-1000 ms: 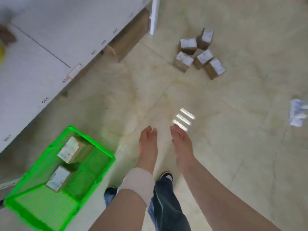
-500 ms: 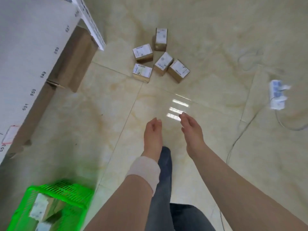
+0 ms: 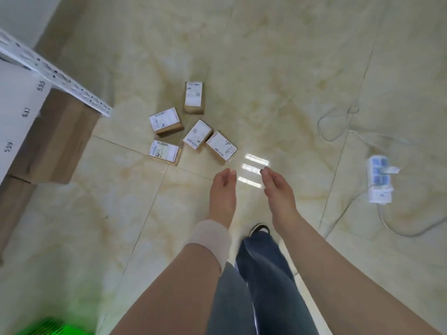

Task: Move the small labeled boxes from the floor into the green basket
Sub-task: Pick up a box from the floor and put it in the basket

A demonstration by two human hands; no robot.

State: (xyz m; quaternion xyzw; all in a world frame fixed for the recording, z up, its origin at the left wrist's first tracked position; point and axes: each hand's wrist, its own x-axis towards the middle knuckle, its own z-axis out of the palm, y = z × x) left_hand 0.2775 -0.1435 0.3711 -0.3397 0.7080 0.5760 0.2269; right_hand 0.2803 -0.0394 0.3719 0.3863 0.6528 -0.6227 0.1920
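Several small brown boxes with white labels lie in a loose cluster on the tiled floor; the nearest box [image 3: 221, 147] sits at the cluster's right, another box [image 3: 165, 152] at its left front. My left hand [image 3: 222, 193], with a white wrap at the wrist, and my right hand [image 3: 278, 192] reach forward side by side, palms facing each other, fingers extended, both empty. Their fingertips stop just short of the nearest box. Only a blurred corner of the green basket [image 3: 52, 328] shows at the bottom left.
A white shelf unit [image 3: 21, 110] with number labels stands at the left, with large cardboard boxes [image 3: 55, 139] beneath it. A white power strip [image 3: 378, 182] and its cable lie on the floor at the right. My leg and shoe [image 3: 260, 229] are below the hands.
I have stepped toward the box cluster, which now lies closer to my hands. The green basket has slid almost out of view at the bottom left. Both hands stay empty.
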